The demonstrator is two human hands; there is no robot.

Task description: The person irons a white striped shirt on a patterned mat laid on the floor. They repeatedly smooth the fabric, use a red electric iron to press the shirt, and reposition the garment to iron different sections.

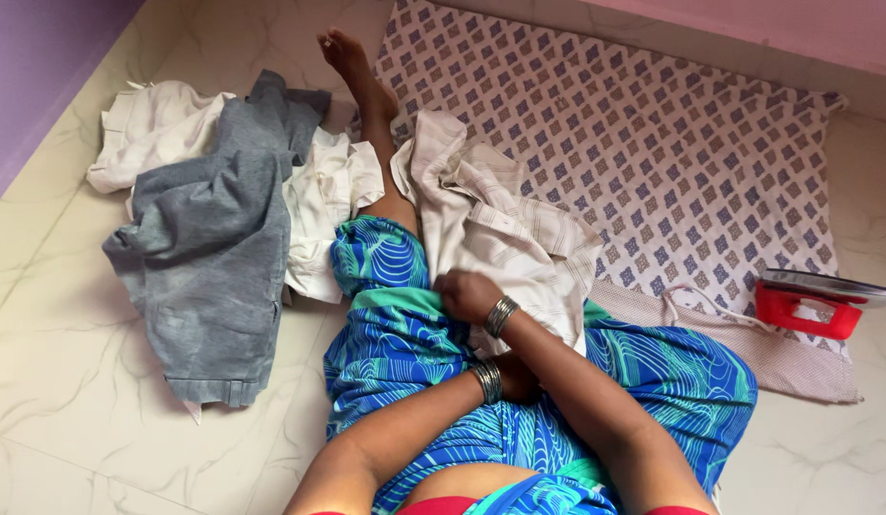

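Place: a room in a home, with ironing done on the floor.
Floor: pale marble-look tiles (71, 381).
Walls: painted purple (33, 57) on the left, pink (795, 24) at the back.
Ironing spot: a patterned cloth (652, 143) spread flat on the floor.
Tool: a red clothes iron (810, 303) beside it.
Laundry: a crumpled pile of garments (214, 219) nearby.

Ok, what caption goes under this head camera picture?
Seated on the floor, right hand grips a cream striped garment beside a red iron.
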